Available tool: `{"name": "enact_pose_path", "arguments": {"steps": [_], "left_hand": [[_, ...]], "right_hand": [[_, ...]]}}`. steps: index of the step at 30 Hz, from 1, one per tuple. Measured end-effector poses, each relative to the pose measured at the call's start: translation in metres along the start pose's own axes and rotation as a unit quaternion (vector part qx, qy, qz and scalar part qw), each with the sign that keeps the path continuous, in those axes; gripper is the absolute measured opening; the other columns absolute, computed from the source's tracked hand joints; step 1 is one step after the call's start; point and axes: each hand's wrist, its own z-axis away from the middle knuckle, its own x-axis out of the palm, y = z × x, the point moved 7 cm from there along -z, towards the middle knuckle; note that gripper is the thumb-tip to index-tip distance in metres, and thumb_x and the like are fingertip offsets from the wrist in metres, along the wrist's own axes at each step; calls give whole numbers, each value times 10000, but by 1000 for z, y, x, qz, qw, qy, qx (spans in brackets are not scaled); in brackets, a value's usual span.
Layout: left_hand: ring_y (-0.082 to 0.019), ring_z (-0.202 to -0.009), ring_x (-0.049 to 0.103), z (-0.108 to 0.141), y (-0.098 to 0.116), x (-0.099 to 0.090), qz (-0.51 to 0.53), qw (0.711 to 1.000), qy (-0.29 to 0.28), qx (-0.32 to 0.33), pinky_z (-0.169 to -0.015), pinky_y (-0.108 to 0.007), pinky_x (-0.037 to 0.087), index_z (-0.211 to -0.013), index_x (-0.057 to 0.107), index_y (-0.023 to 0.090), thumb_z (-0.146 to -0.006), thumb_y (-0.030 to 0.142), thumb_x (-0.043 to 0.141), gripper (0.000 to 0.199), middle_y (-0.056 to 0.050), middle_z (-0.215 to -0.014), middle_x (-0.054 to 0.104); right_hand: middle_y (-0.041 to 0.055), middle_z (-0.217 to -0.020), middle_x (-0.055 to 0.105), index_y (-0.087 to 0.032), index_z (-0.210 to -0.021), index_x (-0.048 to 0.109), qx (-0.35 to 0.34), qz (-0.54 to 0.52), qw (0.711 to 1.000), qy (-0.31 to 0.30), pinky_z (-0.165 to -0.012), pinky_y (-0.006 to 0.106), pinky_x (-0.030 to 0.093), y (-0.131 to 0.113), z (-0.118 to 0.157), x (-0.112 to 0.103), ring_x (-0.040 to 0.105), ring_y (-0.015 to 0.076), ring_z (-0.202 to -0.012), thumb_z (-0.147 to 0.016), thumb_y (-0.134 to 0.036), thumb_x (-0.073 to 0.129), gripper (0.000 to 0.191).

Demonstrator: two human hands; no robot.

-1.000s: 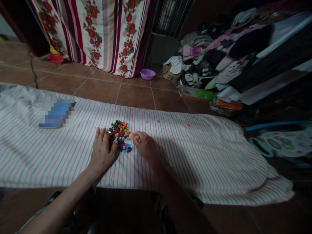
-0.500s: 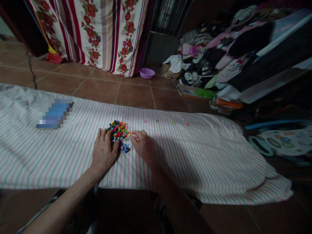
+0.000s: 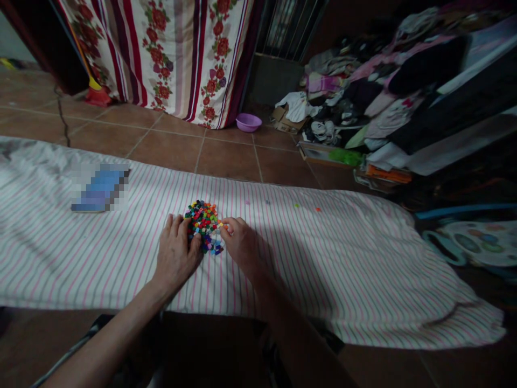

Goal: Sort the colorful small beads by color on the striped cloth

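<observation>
A pile of small bright plastic pieces (image 3: pixel 204 222) in many colours lies on a striped cloth (image 3: pixel 355 269). My left hand (image 3: pixel 177 248) rests flat along the pile's left side, fingers apart and thumb touching its near edge. At the right edge of the pile, my right hand (image 3: pixel 242 242) has thumb and forefinger pinched together beside a few yellow and orange pieces. Whatever is between those fingertips is too small to make out. To the right, single pieces are spaced in a row: a pink one (image 3: pixel 247 202), a grey one (image 3: pixel 267 202), a green one (image 3: pixel 297 205) and an orange one (image 3: pixel 318 209).
A blurred-out flat blue object (image 3: pixel 100 188) lies on the cloth at left. Beyond the cloth are a tiled floor, a purple basin (image 3: pixel 249 123), a floral curtain (image 3: pixel 173 59) and a red broom (image 3: pixel 98 96). Heaped clothes (image 3: pixel 363 97) fill the back right.
The view has swung slightly left, so the scene sits further right. Both hands stay at the pile, with only small finger movements; the row of single pieces looks the same.
</observation>
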Motion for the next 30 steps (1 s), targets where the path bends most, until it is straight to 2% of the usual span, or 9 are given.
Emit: {"name": "enact_pose_path", "arguments": {"steps": [6,11,16,21,30], "left_hand": [[-340,-1399,408,1,0,-4,3,1000,24,18,-1123,-639,391,-1303,497,161,-917,302,458,413,-161,-1293,588],[-336,-1382,430,0,3,-2,10,1000,2,26,-1137,-639,372,-1325,476,169,-918,297,447,428,-167,-1282,594],[-335,-1365,451,0,2,-3,33,999,7,17,-1101,-689,373,-1340,449,249,-881,250,474,460,-155,-1322,576],[-327,-1356,449,2,3,2,15,998,-5,61,-1096,-686,372,-1226,510,253,-853,223,482,375,-150,-1316,574],[-317,-1394,399,4,11,1,-32,991,-3,134,-1110,-650,382,-1089,541,229,-876,173,457,235,-144,-1307,558]], "right_hand": [[16,-807,664,-214,-941,705,6,-53,998,26,-666,244,401,-1,0,-4,585,144,-696,-866,-215,574,151],[18,-772,650,-198,-923,698,5,-93,993,65,-686,250,439,7,-1,-16,589,152,-688,-825,-214,550,179],[48,-812,679,-184,-921,698,20,-110,988,106,-695,263,466,31,-3,-38,603,162,-694,-833,-249,486,239],[82,-864,694,-162,-904,704,36,-118,982,142,-686,268,480,59,-4,-58,614,161,-683,-840,-289,474,270],[55,-788,723,-189,-886,710,83,-129,983,99,-674,272,500,95,9,-64,677,174,-702,-804,-284,513,234]]}}
